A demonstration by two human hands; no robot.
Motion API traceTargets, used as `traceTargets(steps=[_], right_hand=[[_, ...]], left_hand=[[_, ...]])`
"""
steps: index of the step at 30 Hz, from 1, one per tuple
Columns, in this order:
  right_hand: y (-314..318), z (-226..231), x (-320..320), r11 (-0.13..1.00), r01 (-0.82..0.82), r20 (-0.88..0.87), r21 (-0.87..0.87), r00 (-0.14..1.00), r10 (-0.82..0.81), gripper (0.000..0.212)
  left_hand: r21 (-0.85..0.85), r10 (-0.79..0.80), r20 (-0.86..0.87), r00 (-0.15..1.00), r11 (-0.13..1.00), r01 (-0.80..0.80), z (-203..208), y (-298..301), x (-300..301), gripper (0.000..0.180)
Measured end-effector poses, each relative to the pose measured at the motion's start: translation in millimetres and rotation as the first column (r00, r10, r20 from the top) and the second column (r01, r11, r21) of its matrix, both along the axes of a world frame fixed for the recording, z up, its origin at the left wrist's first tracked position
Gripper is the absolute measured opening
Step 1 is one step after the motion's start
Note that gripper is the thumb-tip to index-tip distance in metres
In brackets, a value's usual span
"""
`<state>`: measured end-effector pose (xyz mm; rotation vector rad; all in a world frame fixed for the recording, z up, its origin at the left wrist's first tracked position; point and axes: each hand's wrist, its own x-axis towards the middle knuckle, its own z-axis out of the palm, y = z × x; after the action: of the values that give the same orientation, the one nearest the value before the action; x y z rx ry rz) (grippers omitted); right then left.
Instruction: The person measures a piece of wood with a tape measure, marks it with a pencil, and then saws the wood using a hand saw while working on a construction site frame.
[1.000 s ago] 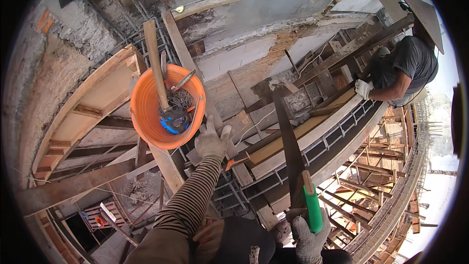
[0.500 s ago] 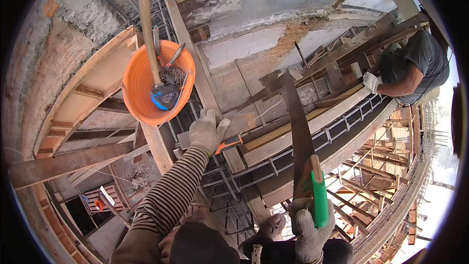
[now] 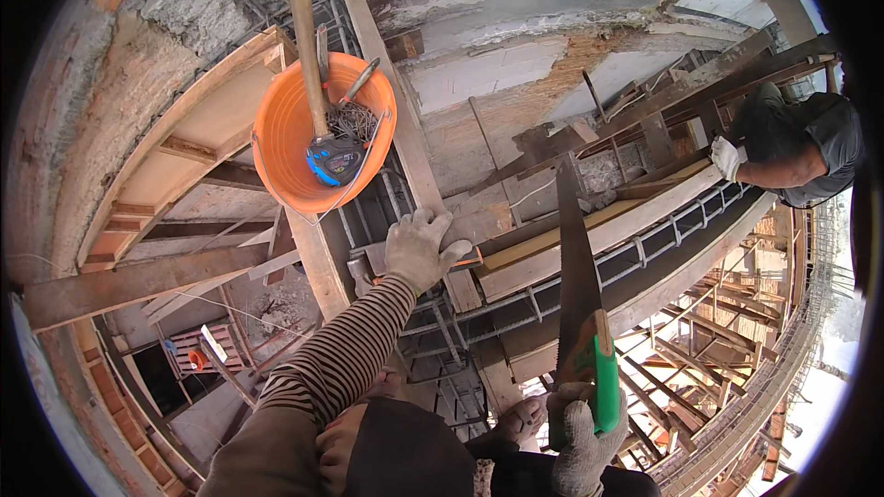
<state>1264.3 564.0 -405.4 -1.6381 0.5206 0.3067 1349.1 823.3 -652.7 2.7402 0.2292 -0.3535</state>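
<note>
My left hand [image 3: 416, 250], in a grey work glove, bears down on a short wooden board [image 3: 483, 223] laid across the formwork. Its fingers bend over the board's far edge and the thumb stands out to the right. Beside that thumb shows an orange-and-black tool handle [image 3: 469, 260], the rest of it partly hidden under the hand. My right hand [image 3: 589, 442], also gloved, is closed around the green-and-wood handle of a handsaw [image 3: 578, 267]. The long dark blade points up and away, apart from the left hand.
An orange bucket [image 3: 276, 161] at the left holds a hammer [image 3: 304, 37], a tape measure [image 3: 336, 161] and nails. Rebar [image 3: 635, 250] runs along a curved wooden form. A co-worker [image 3: 815, 147] crouches at the far right. Timber scaffolding [image 3: 709, 340] lies far below.
The scene has shifted slightly right and up in the picture. My left hand keeps its place on the board; the saw stays in my right hand, its blade slightly more upright.
</note>
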Motion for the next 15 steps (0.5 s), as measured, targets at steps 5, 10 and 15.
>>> traceTargets(steps=[5, 10, 15], right_hand=[[0, -12, -2, 1.0, -0.026, -0.007, -0.009, 1.0, 0.026, 0.035], [0, -13, 2, 0.996, -0.025, -0.022, -0.083, 0.999, 0.023, 0.041], [-1, -15, -1, 0.974, -0.1, 0.038, -0.202, 0.993, 0.11, 0.045]], left_hand=[[-0.063, 0.047, -0.052, 0.998, 0.997, -0.05, 12, 5, -2, 0.072], [-0.064, 0.047, -0.101, 0.994, 0.997, -0.053, 11, 8, -2, 0.076], [0.008, -0.008, -0.031, 0.999, 1.0, 0.008, 5, 25, 13, 0.072]])
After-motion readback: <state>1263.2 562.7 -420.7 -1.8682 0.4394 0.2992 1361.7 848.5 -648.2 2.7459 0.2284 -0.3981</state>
